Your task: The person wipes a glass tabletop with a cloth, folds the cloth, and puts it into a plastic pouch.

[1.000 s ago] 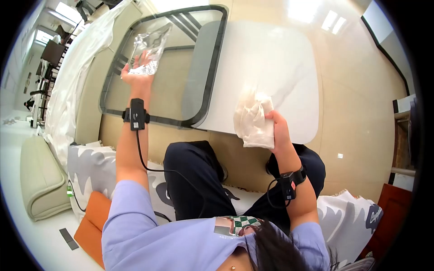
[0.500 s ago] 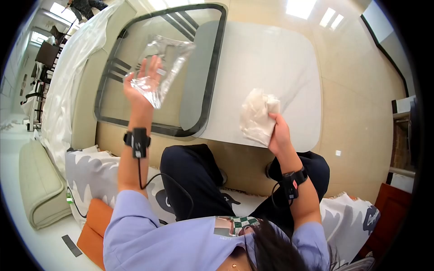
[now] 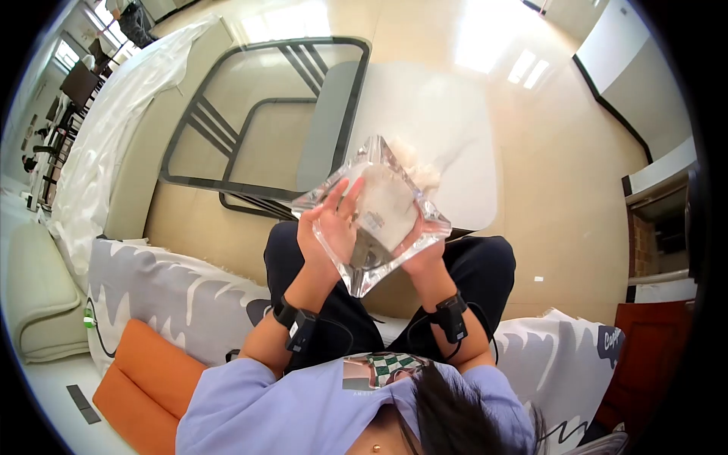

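Observation:
A clear, shiny plastic bag [image 3: 383, 205] is spread out above my lap, near the front edge of the white table top. My left hand [image 3: 331, 231] lies against the bag's left side, its fingers apart. Behind the bag's right side is my right hand [image 3: 422, 246], seen partly through the plastic. Cream-coloured crumpled cloth [image 3: 415, 168] shows beyond the bag's upper right edge and through the film. My right fingers are mostly covered, so their grip on the cloth is hard to make out.
The white table top [image 3: 462, 136] stands in front, with a dark-framed glass top [image 3: 265, 182] to its left. An orange cushion [image 3: 148, 375] lies at the lower left. A sofa with a white cover [image 3: 114, 129] is farther left.
My left hand and the clear bag have moved right and towards me, to my right hand. My right hand and the cloth have moved left, and the bag now overlaps them.

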`<state>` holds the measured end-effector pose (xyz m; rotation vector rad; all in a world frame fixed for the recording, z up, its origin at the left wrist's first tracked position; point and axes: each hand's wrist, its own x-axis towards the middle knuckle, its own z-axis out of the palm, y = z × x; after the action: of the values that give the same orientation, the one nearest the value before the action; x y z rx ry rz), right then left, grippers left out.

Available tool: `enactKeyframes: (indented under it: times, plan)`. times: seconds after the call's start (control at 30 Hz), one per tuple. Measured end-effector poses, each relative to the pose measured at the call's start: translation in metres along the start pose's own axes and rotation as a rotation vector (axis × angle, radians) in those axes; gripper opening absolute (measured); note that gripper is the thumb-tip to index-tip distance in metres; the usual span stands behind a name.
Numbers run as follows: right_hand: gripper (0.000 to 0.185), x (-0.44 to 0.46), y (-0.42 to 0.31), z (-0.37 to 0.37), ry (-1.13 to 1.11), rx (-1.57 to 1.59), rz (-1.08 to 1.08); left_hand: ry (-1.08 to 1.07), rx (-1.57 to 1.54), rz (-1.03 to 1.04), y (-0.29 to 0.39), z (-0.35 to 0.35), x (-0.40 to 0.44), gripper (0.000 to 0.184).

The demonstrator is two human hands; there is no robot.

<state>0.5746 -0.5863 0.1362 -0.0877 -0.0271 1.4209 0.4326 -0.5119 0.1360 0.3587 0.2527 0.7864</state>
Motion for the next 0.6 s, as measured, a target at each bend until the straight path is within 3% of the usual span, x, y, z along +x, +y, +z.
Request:
enactKeyframes:
  times: [0.07,0.13,0.17,0.27,0.4,0.5,0.6]
  plan:
    - [0.050,-0.016,0.022,0.006,-0.025,-0.023,-0.020,0.047,0.083,0.034,-0.005,0.011,-0.026,0.064]
    - [0.052,-0.030,0.043,0.001,0.011,-0.367,-0.035,-0.042,0.153,0.041,-0.008,0.014,-0.050,0.065]
    - [0.052,-0.041,0.047,0.000,-0.014,-0.077,0.032,-0.058,0.154,0.049,-0.006,0.012,-0.058,0.063]
    - [0.053,-0.062,0.061,-0.001,-0.004,0.034,0.165,-0.042,0.093,0.085,-0.006,0.012,-0.081,0.061]
    - [0.054,-0.072,0.057,-0.004,0.084,-0.137,0.268,0.087,0.260,-0.032,-0.006,-0.010,-0.093,0.059]
    - [0.048,-0.057,0.036,-0.010,0.301,-0.234,0.483,0.096,0.354,-0.097,-0.007,-0.037,-0.074,0.060]
    - [0.043,-0.015,0.004,-0.059,0.380,-0.309,0.585,0.120,0.548,-0.129,0.007,-0.062,-0.030,0.060]
